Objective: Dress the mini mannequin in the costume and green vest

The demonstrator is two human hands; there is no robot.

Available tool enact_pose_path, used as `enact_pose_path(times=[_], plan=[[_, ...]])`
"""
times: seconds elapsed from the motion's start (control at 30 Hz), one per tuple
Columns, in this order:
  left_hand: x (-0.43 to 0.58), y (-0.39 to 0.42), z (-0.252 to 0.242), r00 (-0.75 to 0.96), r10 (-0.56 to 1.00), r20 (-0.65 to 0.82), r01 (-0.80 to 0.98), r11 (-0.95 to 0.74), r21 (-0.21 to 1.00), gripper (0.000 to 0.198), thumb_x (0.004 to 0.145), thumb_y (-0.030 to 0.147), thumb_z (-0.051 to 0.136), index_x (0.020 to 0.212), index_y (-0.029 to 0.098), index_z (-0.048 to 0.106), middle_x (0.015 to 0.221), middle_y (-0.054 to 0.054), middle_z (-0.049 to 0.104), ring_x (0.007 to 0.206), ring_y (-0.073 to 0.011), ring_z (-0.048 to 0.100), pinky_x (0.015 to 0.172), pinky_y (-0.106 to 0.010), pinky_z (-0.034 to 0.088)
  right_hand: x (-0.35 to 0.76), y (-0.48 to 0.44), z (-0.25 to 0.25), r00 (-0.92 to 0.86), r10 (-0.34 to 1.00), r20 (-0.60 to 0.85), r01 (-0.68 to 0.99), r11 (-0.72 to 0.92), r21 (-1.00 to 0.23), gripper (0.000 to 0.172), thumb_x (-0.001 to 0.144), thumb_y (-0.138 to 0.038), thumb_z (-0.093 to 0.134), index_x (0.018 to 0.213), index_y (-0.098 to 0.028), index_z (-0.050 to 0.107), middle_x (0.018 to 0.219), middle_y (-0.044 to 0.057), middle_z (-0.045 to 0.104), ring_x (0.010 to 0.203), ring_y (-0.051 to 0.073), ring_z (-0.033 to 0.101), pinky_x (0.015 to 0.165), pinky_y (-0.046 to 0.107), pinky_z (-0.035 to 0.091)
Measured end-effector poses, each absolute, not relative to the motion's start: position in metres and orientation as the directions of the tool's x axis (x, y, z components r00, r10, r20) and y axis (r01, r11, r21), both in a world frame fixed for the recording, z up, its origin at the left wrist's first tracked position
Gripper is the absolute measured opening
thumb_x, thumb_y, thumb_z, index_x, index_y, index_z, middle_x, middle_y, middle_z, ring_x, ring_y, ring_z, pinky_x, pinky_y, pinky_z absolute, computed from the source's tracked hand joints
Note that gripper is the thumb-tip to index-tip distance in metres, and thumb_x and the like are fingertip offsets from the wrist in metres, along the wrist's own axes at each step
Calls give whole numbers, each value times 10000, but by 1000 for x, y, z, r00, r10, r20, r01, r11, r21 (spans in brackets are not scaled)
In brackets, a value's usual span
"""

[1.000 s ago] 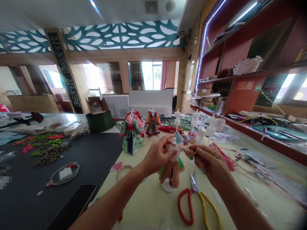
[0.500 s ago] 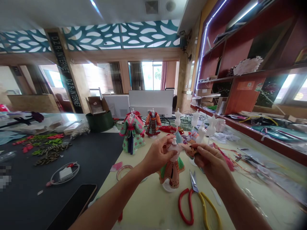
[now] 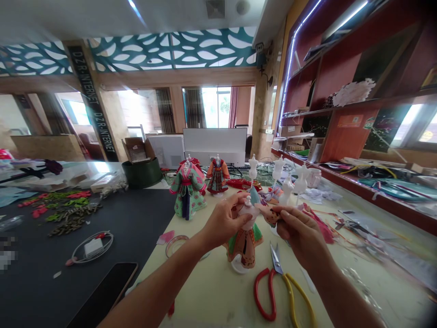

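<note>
My left hand (image 3: 229, 219) is closed around the upper body of a small white mannequin (image 3: 248, 210), which stands upright on a round white base. A peach skirt with green and orange trim (image 3: 246, 248) hangs from its waist. The fingers of my right hand (image 3: 300, 228) pinch a small peach sleeve with dark spots (image 3: 271, 215) at the mannequin's right-hand side. Whether the sleeve is joined to the mannequin, I cannot tell. Scissors with one red and one yellow handle (image 3: 277, 269) lie slightly spread on the table just in front, between my forearms.
Dressed mannequins, one in a green robe (image 3: 189, 191) and one in an orange-sleeved robe (image 3: 217, 175), stand behind. Bare white mannequins (image 3: 301, 180) are at the back right. A phone (image 3: 105, 296) and a coiled cable (image 3: 109, 241) lie left. Scraps and ribbons clutter the right side.
Almost nothing differs. Both hands keep their hold, and the right hand with the sleeve has shifted only very slightly.
</note>
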State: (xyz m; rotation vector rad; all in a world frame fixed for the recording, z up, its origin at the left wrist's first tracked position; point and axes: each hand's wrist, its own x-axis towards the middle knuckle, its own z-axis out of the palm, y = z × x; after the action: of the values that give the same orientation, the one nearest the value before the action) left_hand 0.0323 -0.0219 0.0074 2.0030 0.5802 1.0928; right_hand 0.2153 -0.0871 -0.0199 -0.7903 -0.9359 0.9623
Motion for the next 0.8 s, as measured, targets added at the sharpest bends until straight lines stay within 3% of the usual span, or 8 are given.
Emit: enact_pose_path(times=[0.8], plan=[[32,-20,5,540,678,499,26,-606,795,440,771,206,627,1195,153,523,1122,-100,642,1005,-209,621,840,-307,508,214,-87,-20,248,922,296,-360,371,-856,198,667,-325,742,805,-183,735,578,14,611,410,49,389,420,217,248]])
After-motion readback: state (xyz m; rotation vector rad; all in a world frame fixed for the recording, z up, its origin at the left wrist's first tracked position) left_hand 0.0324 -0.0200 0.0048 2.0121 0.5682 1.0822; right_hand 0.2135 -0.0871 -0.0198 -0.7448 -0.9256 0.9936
